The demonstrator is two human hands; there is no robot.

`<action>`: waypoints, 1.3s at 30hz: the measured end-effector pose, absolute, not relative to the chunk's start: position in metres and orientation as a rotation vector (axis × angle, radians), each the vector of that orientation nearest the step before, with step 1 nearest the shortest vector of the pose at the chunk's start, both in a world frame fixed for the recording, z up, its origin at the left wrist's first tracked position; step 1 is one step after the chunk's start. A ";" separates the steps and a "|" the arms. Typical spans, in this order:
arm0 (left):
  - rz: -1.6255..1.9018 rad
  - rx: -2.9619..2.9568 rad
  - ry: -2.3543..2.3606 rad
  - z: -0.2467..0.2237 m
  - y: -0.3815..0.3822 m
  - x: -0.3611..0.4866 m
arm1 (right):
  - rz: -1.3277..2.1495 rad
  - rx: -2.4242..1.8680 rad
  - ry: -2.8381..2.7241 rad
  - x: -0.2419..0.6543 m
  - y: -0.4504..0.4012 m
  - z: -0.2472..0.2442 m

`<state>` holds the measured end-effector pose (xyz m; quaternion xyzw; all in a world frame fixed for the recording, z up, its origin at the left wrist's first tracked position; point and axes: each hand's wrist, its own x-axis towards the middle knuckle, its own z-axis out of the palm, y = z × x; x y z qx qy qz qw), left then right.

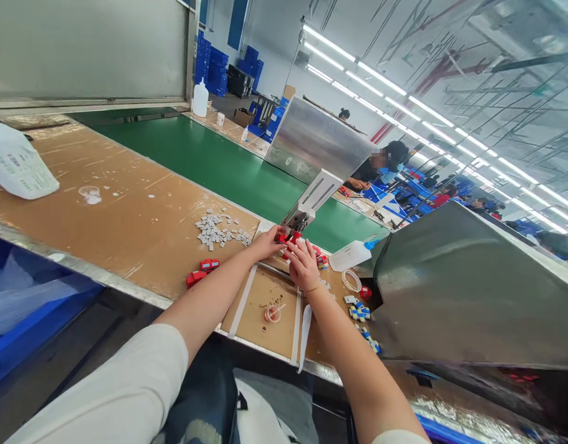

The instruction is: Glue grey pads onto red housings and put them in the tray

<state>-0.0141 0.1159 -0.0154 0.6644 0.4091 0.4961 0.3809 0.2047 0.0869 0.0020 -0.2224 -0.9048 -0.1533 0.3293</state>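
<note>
My left hand [266, 243] reaches to a small pad-printing-like metal fixture [314, 197] and pinches a small red plastic piece [288, 237] at its foot. The fingers of my right hand [304, 265] are bent against the same piece from the right. Both hands partly cover it, so its exact shape is hidden. More red plastic pieces [209, 264] lie beside my left forearm. Several red and multicoloured pieces [321, 259] sit just past my right hand. A heap of small grey-white tiles [216, 228] is spread on the bench left of my hands.
A green conveyor belt [195, 154] runs behind the brown bench [140, 234]. Around my hands are a white bottle [351, 254], a tape roll [351, 282], yellow-blue pieces [359, 310] and a small cup [272, 314]. Metal panels [473, 290] flank the bench. A co-worker [390, 160] sits across the belt.
</note>
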 end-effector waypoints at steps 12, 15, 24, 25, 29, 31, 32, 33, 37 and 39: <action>0.996 2.015 1.434 0.048 0.072 -0.108 | -0.025 -0.824 -2.101 0.223 -0.017 0.044; 0.625 2.166 1.663 0.045 0.034 -0.159 | 0.228 -0.983 -2.135 0.226 -0.037 0.038; 0.491 2.086 1.653 0.056 0.003 -0.162 | 0.779 -1.058 -2.520 0.197 -0.026 0.029; 0.630 2.014 1.569 0.061 0.003 -0.149 | 0.805 -1.015 -2.525 0.196 -0.026 0.028; 0.856 1.571 1.085 0.069 0.002 -0.085 | 0.845 -0.885 -2.504 0.196 -0.027 0.022; 0.841 1.449 0.941 0.062 0.003 -0.056 | 0.848 -0.841 -2.475 0.197 -0.028 0.019; 0.828 1.424 0.899 0.056 0.004 -0.044 | 0.851 -0.816 -2.460 0.198 -0.028 0.018; 0.821 1.417 0.874 0.050 0.006 -0.036 | 0.858 -0.789 -2.445 0.199 -0.027 0.017; 0.878 1.498 0.872 0.025 0.012 -0.024 | 0.910 -0.665 -2.368 0.201 -0.027 0.012; 0.873 1.597 0.932 0.018 0.011 -0.026 | 0.928 -0.613 -2.316 0.202 -0.027 0.010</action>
